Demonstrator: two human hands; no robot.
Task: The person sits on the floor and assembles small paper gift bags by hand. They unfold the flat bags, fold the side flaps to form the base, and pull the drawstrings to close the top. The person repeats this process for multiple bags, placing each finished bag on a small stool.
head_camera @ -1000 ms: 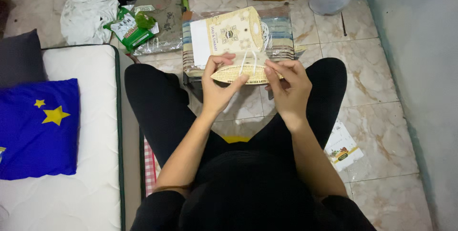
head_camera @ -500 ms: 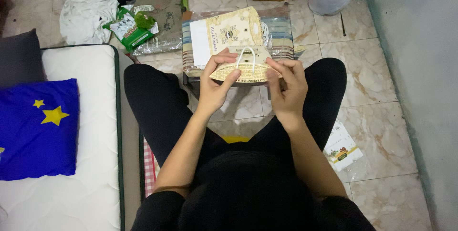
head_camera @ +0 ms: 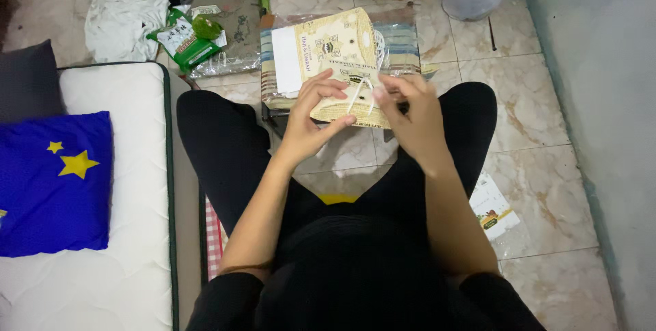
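Observation:
I sit cross-legged on a tiled floor. A cream paper gift bag with a gold pattern (head_camera: 328, 51) lies flat on a stack of striped folded cloth (head_camera: 403, 47) between my knees. My left hand (head_camera: 311, 122) holds the bag's near edge, thumb under, fingers on top. My right hand (head_camera: 410, 112) pinches the bag's white cord handle (head_camera: 355, 95) close to the same edge. Both hands nearly touch over the bag's opening.
A white mattress (head_camera: 130, 187) with a blue star pillow (head_camera: 51, 184) lies at my left. A green packet (head_camera: 184, 37) and white cloth (head_camera: 126, 20) sit at the back left. A small printed leaflet (head_camera: 495, 208) lies by my right knee. A wall runs along the right.
Both hands have shifted slightly closer together on the bag's near edge, and my right fingers have gathered the white cord handle. The bag itself stays in place.

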